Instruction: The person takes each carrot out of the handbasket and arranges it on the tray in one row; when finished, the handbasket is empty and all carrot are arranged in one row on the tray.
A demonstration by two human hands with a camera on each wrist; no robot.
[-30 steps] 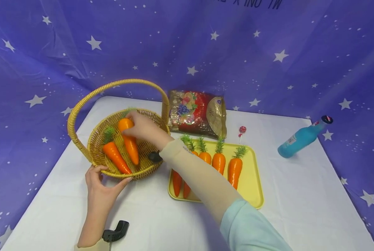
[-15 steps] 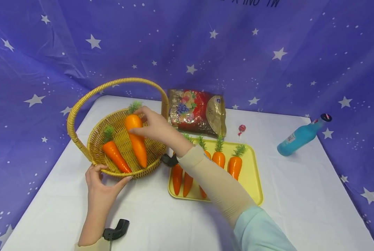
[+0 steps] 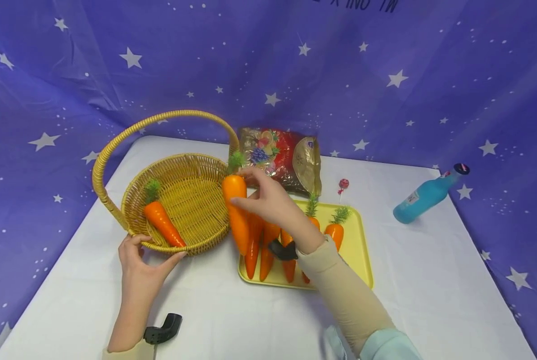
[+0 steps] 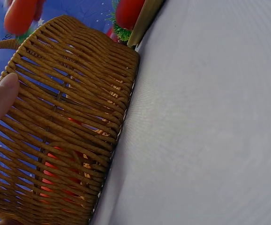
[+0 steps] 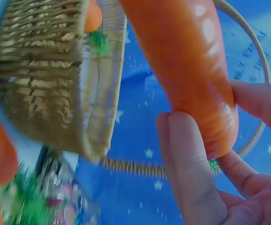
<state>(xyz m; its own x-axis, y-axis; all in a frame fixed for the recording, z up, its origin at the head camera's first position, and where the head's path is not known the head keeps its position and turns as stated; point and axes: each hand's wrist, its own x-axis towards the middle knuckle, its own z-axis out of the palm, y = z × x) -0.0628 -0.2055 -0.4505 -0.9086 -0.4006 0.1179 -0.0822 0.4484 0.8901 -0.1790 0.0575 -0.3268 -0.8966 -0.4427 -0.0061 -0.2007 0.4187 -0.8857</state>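
Observation:
My right hand (image 3: pixel 275 200) pinches an orange toy carrot (image 3: pixel 235 212) near its thick top between thumb and fingers. It hangs, tip down, between the basket's right rim and the yellow tray (image 3: pixel 357 257); its green tuft points up. In the right wrist view the carrot (image 5: pixel 187 70) fills the upper middle. My left hand (image 3: pixel 139 275) grips the front rim of the wicker basket (image 3: pixel 200 200), with the thumb (image 4: pixel 3 96) on the weave in the left wrist view. One carrot (image 3: pixel 163 222) lies inside the basket at the left. Several more carrots (image 3: pixel 335 235) lie on the tray, partly hidden by my right arm.
The tall basket handle (image 3: pixel 178 113) arches over the basket. Behind the tray lies a red and gold snack bag (image 3: pixel 282 160). A lollipop (image 3: pixel 343 184) and a blue bottle (image 3: pixel 426 197), which looks tilted, are to the right. A starry purple cloth (image 3: pixel 268 65) hangs behind.
My right hand has lifted the carrot from inside the basket and carried it right, past the rim to over the tray's left edge. My left hand stays on the rim.

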